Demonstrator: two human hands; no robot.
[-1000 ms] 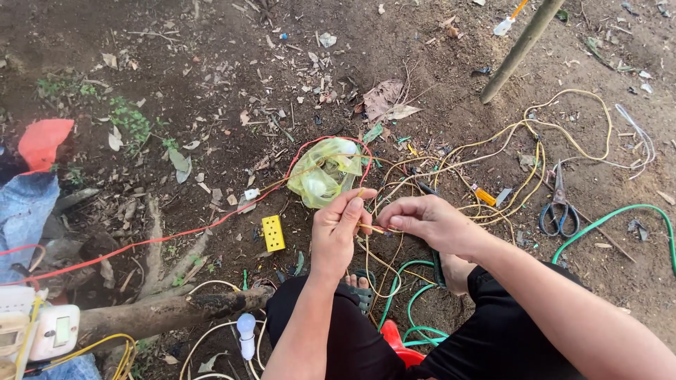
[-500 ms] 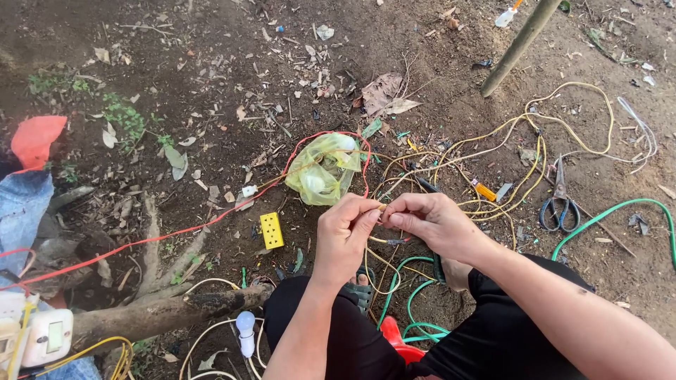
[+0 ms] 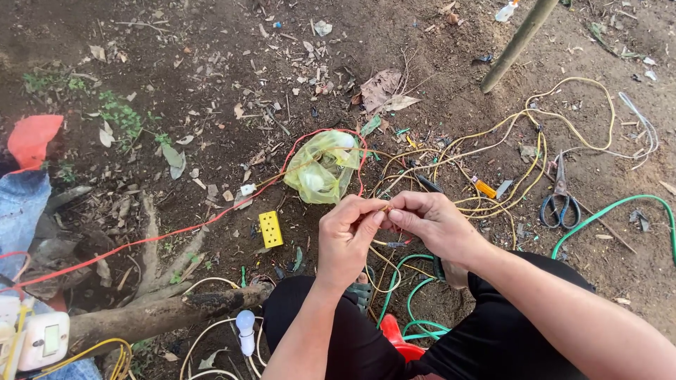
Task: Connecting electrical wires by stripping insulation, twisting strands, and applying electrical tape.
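Seen from above, a person's left hand (image 3: 346,238) and right hand (image 3: 431,224) have drawn together, each grip pinched on a thin yellow wire (image 3: 386,208) between them, with a yellow-green plastic bag (image 3: 322,167) at 11 o'clock and 1 pair of scissors (image 3: 560,200) at 3 o'clock on the dirt ground (image 3: 211,63).

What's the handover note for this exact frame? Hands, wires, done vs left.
Left hand: fingertips pinched on a thin yellow wire.
Right hand: pinching the same wire end, the two hands' fingertips meeting.
Nearby on the dirt: yellow socket block, yellow plastic bag, red wire, scissors, green cable, white bulb.
Done: wire end is in hand, off the ground.
Left: whether the end is stripped or joined is too small to tell; socket block and scissors lie untouched.
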